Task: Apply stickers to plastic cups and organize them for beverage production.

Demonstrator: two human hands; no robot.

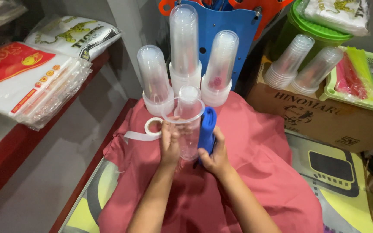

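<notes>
My left hand (169,144) wraps around a clear plastic cup (186,125), whose open mouth faces the camera. My right hand (214,153) grips a folded blue cloth (207,127) pressed against the cup's right side. Both hands hover over a red cloth (255,151) spread on the table. Just beyond the cup stand three tall stacks of clear plastic cups (184,47), upright in white holders.
A roll of white tape (153,127) with a loose strip lies left of the cup. A cardboard box (324,116) at right carries two leaning cup stacks (303,64), a green tray of coloured straws (359,73) and a green tub. Bagged plastic packs (31,82) sit on the left shelf.
</notes>
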